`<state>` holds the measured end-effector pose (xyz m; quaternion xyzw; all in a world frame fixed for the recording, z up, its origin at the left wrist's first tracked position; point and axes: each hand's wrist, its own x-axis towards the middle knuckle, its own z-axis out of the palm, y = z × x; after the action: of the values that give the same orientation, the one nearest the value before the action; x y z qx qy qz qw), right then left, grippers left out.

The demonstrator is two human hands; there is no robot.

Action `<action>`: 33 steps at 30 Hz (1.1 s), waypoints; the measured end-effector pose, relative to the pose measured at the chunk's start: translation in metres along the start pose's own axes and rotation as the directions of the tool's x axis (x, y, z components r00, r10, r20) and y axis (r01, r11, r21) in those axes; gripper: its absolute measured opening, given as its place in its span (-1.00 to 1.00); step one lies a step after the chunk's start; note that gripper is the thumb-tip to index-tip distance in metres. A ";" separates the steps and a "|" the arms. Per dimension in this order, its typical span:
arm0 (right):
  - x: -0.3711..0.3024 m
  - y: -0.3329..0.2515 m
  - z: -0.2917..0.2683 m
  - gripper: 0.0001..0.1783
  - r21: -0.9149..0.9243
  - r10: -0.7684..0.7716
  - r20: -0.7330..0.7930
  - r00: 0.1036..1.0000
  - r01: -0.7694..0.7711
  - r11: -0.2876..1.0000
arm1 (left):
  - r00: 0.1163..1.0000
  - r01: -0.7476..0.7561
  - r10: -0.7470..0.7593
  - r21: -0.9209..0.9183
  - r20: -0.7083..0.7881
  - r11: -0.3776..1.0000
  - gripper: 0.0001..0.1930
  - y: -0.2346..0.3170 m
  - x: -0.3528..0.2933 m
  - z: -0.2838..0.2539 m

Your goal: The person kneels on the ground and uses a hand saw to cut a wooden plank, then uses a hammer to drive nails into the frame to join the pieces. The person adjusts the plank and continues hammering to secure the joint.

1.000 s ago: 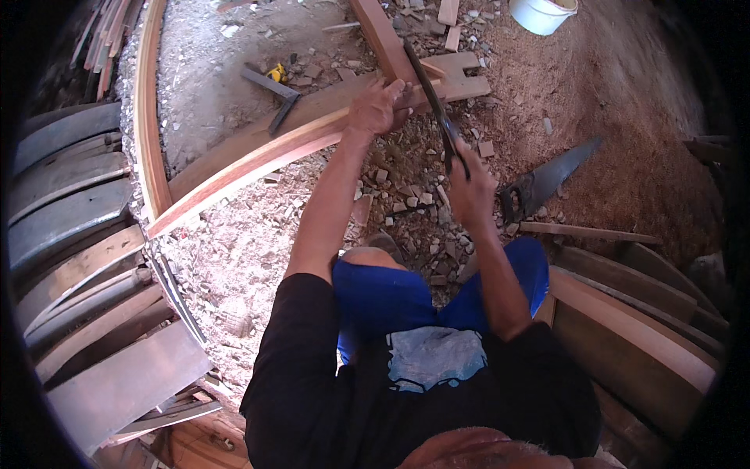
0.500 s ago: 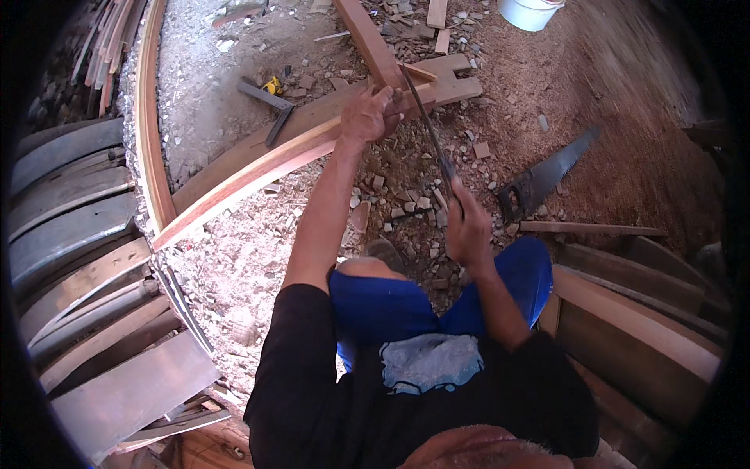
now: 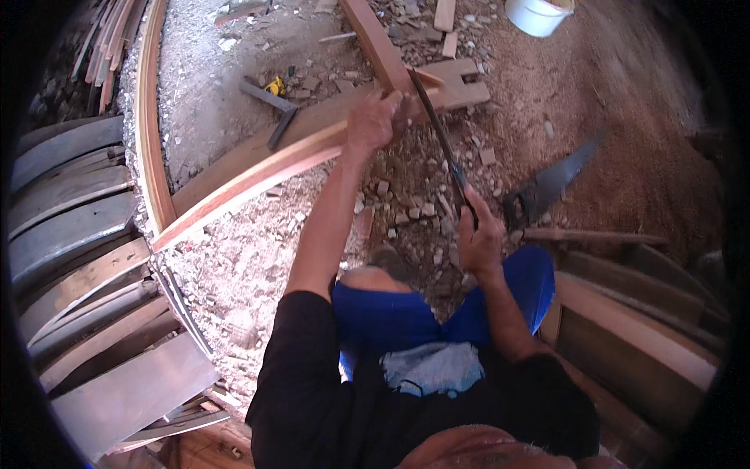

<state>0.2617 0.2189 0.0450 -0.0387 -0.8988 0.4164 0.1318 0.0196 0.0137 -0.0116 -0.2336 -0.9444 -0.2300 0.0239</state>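
Observation:
My left hand [image 3: 373, 119] grips a curved wooden frame piece [image 3: 273, 162] near the corner where it meets a straight reddish beam [image 3: 376, 45]. In my right hand [image 3: 481, 238] is a hand saw [image 3: 439, 129], closed round its dark handle. The thin blade appears almost edge-on and slants up and left, its far end at the corner joint. Under the joint lies a broad board [image 3: 461, 92] with a notched end. How deep the blade sits in the wood cannot be made out.
A second hand saw [image 3: 553, 180] lies on the ground to the right. A try square [image 3: 272, 108] and a small yellow tool [image 3: 274, 86] lie left of the joint. A white bucket [image 3: 539, 17] stands far right. Curved boards [image 3: 74, 172] are stacked at left. Wood offcuts litter the ground.
My right hand has drawn back slightly toward me and to the right, bringing the saw along. My left hand stays at the joint. The whole view has shifted a little.

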 end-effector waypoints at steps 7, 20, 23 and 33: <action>0.152 -0.011 0.048 -0.56 -0.156 0.189 0.054 0.980 -0.178 0.971 | 0.996 -0.090 0.090 -0.028 0.000 0.996 -0.55 -0.004 0.019 0.005; 0.134 -0.002 0.050 -0.61 -0.068 0.165 -0.053 0.985 -0.169 0.983 | 1.000 -0.023 0.025 -0.075 0.019 0.997 -0.48 0.010 0.018 0.002; 0.127 0.007 0.057 -0.60 -0.067 0.054 -0.047 0.997 -0.058 0.996 | 1.000 -0.026 0.027 -0.080 0.011 0.996 -0.49 0.001 0.013 0.002; 0.053 -0.001 0.027 -0.58 -0.107 -0.043 -0.060 0.997 0.036 0.994 | 0.998 0.042 -0.037 -0.112 0.048 0.993 -0.47 0.003 0.006 0.006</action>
<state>0.2034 0.2081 0.0397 -0.0407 -0.9157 0.3639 0.1657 0.0161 0.0211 -0.0151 -0.2212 -0.9346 -0.2782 -0.0159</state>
